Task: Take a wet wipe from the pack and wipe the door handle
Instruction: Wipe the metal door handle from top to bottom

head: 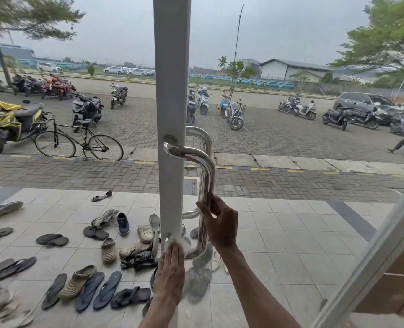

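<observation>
A polished steel door handle is fixed to the white frame of a glass door. It curves out at the top and runs down as a vertical bar. My right hand grips the lower part of that bar. My left hand lies flat with fingers together, pressing a white wet wipe against the handle's bottom mount. The wipe shows only as a crumpled white patch past my fingertips. The pack is not in view.
Through the glass lies a tiled porch with several sandals and shoes scattered on the left. Beyond it are a bicycle, parked scooters and cars. A second white door frame slants across the lower right corner.
</observation>
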